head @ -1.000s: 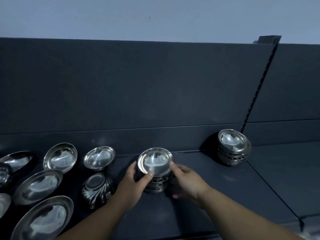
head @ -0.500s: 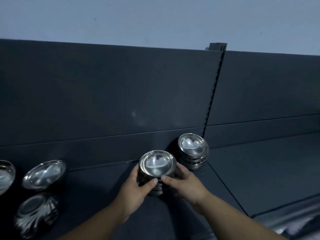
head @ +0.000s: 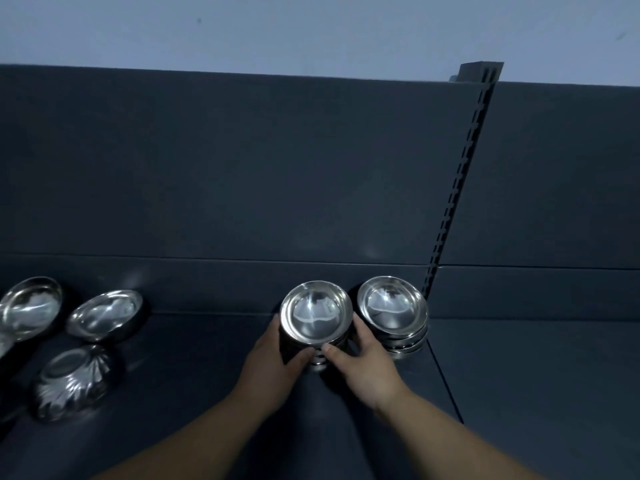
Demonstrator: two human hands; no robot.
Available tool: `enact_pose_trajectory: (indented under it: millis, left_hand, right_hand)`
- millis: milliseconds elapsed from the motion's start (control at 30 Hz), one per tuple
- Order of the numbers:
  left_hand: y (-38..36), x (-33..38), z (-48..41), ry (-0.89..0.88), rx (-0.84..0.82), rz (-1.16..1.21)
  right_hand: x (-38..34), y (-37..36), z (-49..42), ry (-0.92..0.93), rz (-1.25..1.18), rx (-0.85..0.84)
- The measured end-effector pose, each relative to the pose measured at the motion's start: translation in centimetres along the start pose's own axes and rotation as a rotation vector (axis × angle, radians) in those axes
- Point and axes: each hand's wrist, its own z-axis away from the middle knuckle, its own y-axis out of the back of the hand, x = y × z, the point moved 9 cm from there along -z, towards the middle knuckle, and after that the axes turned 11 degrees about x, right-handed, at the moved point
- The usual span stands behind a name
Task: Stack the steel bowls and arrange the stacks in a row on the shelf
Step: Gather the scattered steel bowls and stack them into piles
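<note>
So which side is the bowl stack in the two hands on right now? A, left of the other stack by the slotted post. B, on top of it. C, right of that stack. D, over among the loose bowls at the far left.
A: the left hand and right hand grip the held stack, which sits just left of the other stack beside the slotted upright.

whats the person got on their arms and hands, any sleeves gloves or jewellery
Nothing worn that shows. The left hand and right hand are bare, with no gloves and no rings visible in the dim light. The left forearm and right forearm are bare down to the picture's bottom edge: no sleeves, watch or wristbands.
</note>
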Motion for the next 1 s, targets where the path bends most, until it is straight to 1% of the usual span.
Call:
enact_pose_trajectory:
  millis: [67,133,233,333,400,467,567,667,733,833,900,1000]
  left_hand:
    - [0.1,0.0,0.1,-0.002,-0.001,-0.026]
    - [0.4,-0.6,0.5,0.006,-0.033,-0.084]
    - [1.9,-3.1,1.8,0.081,-0.084,-0.187]
    - [5.1,-5.3,3.0,0.087,-0.088,-0.227]
    - [8.4,-6.5,3.5,0.063,-0.064,-0.26]
    - [12.7,-7.4,3.8,0.0,-0.014,-0.334]
    - [20.5,-8.8,4.3,-0.101,0.07,-0.463]
    - [29.0,-11.3,5.2,-0.146,0.169,-0.59]
    - [34.0,-14.1,6.0,-0.106,0.204,-0.663]
    - [39.1,-18.6,6.9,-0.008,0.182,-0.704]
    - [40.6,-21.4,7.3,0.086,0.138,-0.667]
    - [40.6,-24.6,7.7,0.259,0.075,-0.531]
  right_hand:
    - [0.6,0.4,0.3,0.001,0.046,0.041]
    - [1.4,0.8,1.1,-0.047,0.095,0.099]
    - [2.0,1.1,3.0,-0.103,0.259,0.171]
    - [1.6,-0.7,4.6,-0.09,0.378,0.169]
    - [0.6,-3.8,5.8,-0.07,0.401,0.134]
    - [-0.9,-7.8,7.2,-0.045,0.412,0.085]
    - [-3.6,-14.9,9.8,0.007,0.42,0.003]
    - [-6.7,-22.2,12.9,0.079,0.462,-0.075]
    - [-8.8,-26.4,14.6,0.148,0.516,-0.115]
    - [-11.0,-31.0,16.4,0.241,0.608,-0.144]
    - [-11.7,-32.8,16.7,0.285,0.657,-0.141]
    - [-11.5,-34.2,16.0,0.298,0.694,-0.143]
